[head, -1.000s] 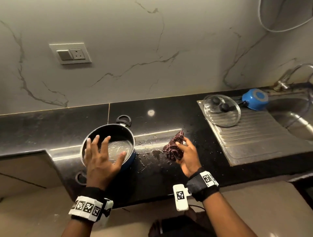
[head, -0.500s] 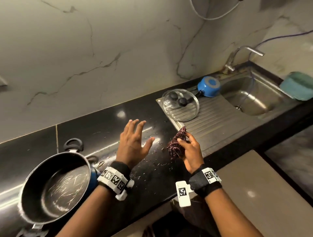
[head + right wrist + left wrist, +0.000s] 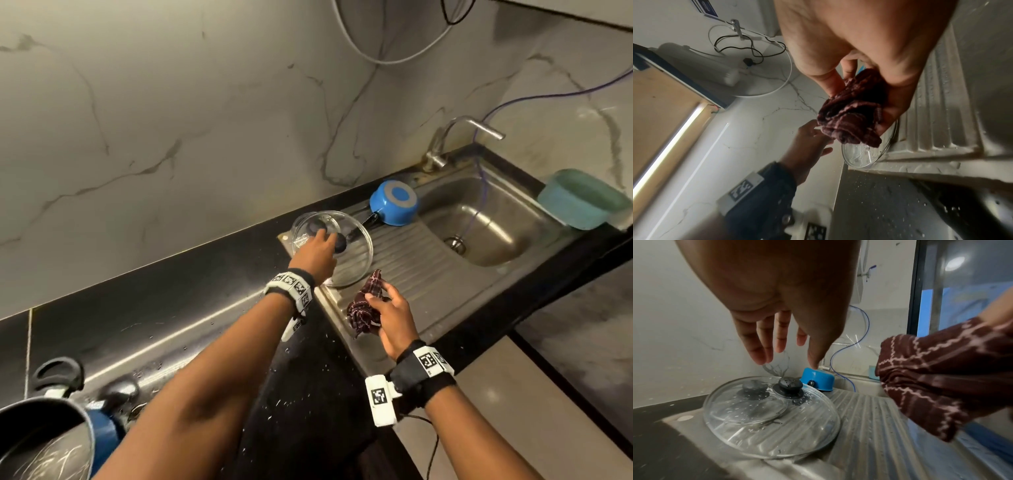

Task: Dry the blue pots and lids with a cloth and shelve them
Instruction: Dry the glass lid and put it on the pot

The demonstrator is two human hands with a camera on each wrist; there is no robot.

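Two glass lids [image 3: 346, 253] on steel drainboard [image 3: 411, 270] w/ black counter [image 3: 171, 308] adjacent.

Your left hand [image 3: 317, 255] has left the big pot [image 3: 44, 442] and now reaches out, fingers [image 3: 764, 344] spread, just above the glass lid's [image 3: 777, 423] black knob [image 3: 790, 384] on the drainboard [image 3: 421, 274].

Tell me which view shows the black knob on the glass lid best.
The left wrist view: the knob sits unobstructed atop the glass lid, wet with droplets, below the left hand. The head view half hides it behind that hand. The right wrist view shows only the lid's rim.
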